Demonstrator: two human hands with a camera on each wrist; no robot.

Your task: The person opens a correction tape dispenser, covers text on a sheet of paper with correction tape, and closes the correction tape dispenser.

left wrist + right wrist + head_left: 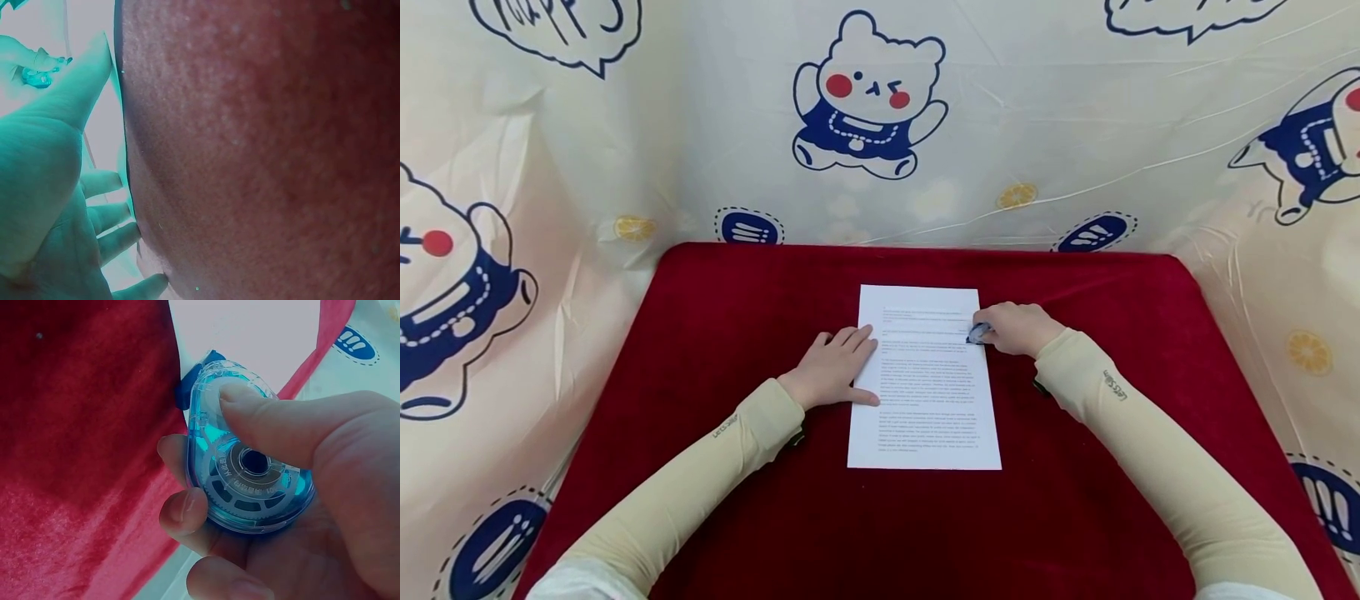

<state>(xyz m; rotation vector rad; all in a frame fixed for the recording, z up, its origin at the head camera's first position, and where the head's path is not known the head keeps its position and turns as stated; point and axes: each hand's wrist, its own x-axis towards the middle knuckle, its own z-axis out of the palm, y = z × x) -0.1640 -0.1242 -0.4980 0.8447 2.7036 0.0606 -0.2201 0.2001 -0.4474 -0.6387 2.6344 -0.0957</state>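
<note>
Sleeves (692, 467) flank the paper (928, 396); the left hand (833, 368), fingers spread, rests on its left edge; the right hand (1018, 327) pinches correction tape (250, 503) at its right edge. Steady pressure should help.

Both sleeves have a brand on them: "Let's Slim" on the left sleeve (692, 475) and the same on the right sleeve (1157, 450). The backdrop (722, 108) has blue ovals (748, 227) with "!!!" on them, plus a left bubble (557, 46) that looks like "happy" with its top cut off. The right bubble (1195, 21) is too cropped to read. The sheet (925, 379) is full of typed lines, way too tiny to make out. There's small print round the tape roller's (247, 481) wheel too, can't read it properly.
</note>
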